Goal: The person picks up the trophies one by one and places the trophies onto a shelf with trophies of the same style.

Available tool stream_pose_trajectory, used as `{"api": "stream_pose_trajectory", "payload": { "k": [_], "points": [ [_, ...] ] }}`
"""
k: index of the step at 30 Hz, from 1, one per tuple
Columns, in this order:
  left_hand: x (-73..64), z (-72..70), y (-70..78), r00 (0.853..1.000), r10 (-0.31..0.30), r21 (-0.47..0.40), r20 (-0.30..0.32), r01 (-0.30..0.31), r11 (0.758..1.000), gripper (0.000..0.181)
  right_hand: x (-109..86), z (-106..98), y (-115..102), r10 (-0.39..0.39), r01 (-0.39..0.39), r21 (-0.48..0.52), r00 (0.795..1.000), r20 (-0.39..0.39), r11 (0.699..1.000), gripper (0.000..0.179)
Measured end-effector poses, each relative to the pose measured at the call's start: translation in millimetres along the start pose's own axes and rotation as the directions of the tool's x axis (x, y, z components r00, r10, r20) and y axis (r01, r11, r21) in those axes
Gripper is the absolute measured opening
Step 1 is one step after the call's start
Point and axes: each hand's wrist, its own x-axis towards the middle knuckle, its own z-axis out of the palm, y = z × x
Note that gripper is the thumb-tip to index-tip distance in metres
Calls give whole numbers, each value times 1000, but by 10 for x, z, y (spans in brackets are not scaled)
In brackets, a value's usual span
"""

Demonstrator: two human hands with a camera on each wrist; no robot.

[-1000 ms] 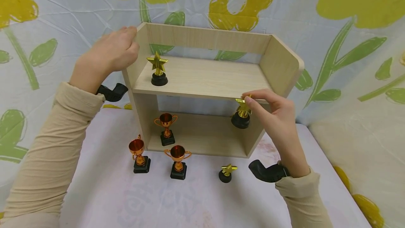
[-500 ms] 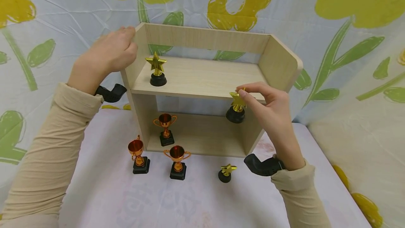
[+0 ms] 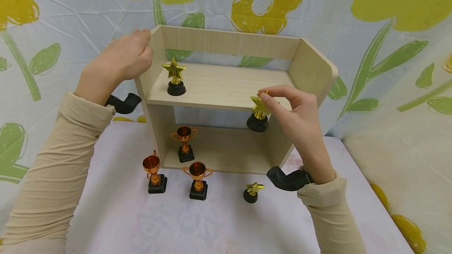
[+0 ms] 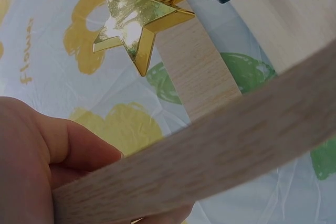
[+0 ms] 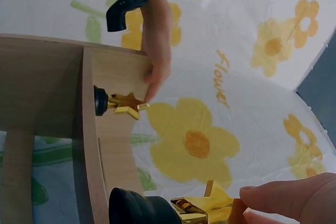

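My right hand [image 3: 300, 117] pinches a gold star trophy [image 3: 260, 106] by the star's top, between thumb and fingertips. Its round black base hangs in front of the upper board's front edge, right of the middle. In the right wrist view the held star trophy [image 5: 210, 203] lies sideways at the bottom. My left hand [image 3: 118, 56] grips the left side panel of the wooden shelf [image 3: 226, 83]; in the left wrist view, thumb and fingers lie on either side of the panel [image 4: 210, 156]. Close by, a second star trophy [image 3: 175, 75] stands upright on the upper board.
A copper-coloured cup trophy [image 3: 185, 144] stands on the lower board at left. Before the shelf, two more cup trophies [image 3: 154, 173] [image 3: 199, 181] and a small star trophy [image 3: 252, 192] stand on the pale cloth [image 3: 197, 230]. A flowered backdrop [image 3: 92, 3] hangs behind.
My right hand has moved left and up with the star trophy, from near the shelf's right panel towards the middle. The left hand stays on the left panel.
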Motion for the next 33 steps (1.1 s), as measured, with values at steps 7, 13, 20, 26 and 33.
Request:
{"api": "stream_pose_trajectory", "payload": {
  "k": [7, 13, 20, 26, 33],
  "points": [
    [2, -4, -7, 1000, 8, 1, -11, -8, 1000, 54, 59, 54, -21, -12, 12, 19, 1000, -6, 1000, 17],
    [3, -3, -4, 1000, 2, 0, -4, -2, 1000, 53, 136, 107, -30, -5, 5, 4, 1000, -13, 1000, 18],
    [-14, 1, -1, 1000, 7, -5, -7, -7, 1000, 53, 246, 162, -54, 20, -19, 47, 999, -27, 999, 18],
    [-21, 3, 6, 1000, 2, -2, -13, -2, 1000, 54, 349, 206, -48, 28, -26, 73, 999, -28, 997, 18],
    [-26, 2, 5, 1000, -1, 0, -8, 1, 1000, 56, 467, 294, -32, 24, -23, 81, 1000, -10, 996, 17]
  ]
}}
